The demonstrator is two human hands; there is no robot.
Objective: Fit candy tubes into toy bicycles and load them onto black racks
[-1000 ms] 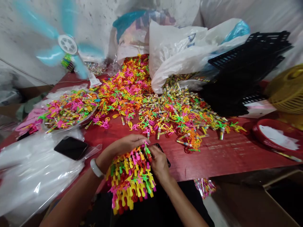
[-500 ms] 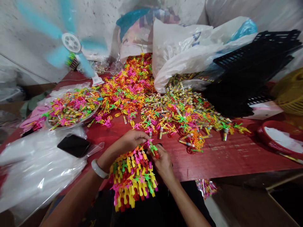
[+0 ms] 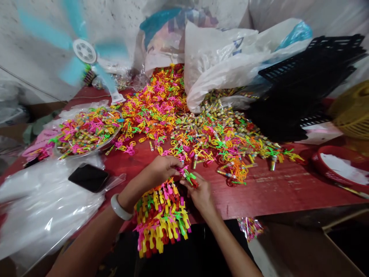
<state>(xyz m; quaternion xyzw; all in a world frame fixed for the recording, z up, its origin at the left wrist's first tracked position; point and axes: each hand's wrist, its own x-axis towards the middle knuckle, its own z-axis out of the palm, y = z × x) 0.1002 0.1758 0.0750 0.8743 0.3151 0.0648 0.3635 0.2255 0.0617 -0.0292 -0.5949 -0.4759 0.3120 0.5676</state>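
My left hand (image 3: 165,169), with a white bangle on the wrist, is closed in a pinch at the pink end of a small plastic toy piece. My right hand (image 3: 201,191) pinches the green-and-red plastic toy piece (image 3: 190,177) from the other side, close to my left fingertips. Below my left hand hangs a dense bundle of bright plastic toy pieces (image 3: 161,227) in rows of yellow, red, green and pink, over my dark-clothed lap. How the bundle joins the held piece is hidden by my fingers.
Loose coloured toy pieces (image 3: 157,104) and small patterned tubes (image 3: 215,119) lie heaped on the red table (image 3: 268,196). A full bowl (image 3: 99,148), phone (image 3: 88,177) and clear bags (image 3: 43,204) are left; a fan (image 3: 84,51) spins behind. Black crates (image 3: 291,96) and red basket (image 3: 318,161) stand right.
My right hand has shifted slightly right and its fingers have changed their hold on the green-and-red piece. My left hand has moved a little. The bundle hangs much as before.
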